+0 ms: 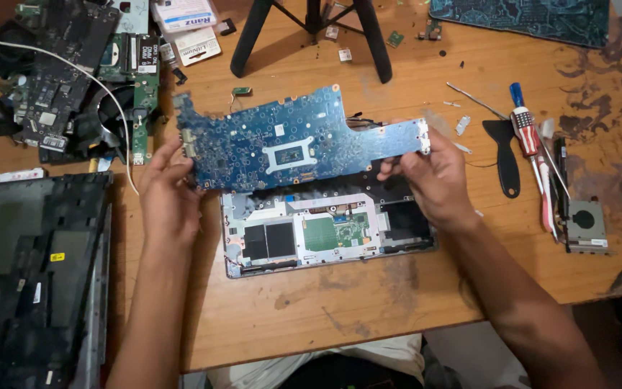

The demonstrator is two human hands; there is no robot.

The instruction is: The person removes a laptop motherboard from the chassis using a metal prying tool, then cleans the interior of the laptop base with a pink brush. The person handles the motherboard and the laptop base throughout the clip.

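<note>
A blue laptop motherboard [282,137] is held up, tilted toward me, above an opened laptop base [311,234] lying on the wooden table. My left hand [167,184] grips the board's left edge with the fingers behind it. My right hand [430,173] pinches the board's narrow right end. The base shows its silver frame, two dark pads and a small green board inside.
A stack of dark circuit boards and a fan [73,72] lies at back left with a white cable. Another opened laptop shell [34,274] is at the left. Screwdrivers [530,144], a black pry tool [505,155] and a small fan [586,225] lie at the right. Black tripod legs [311,29] stand behind.
</note>
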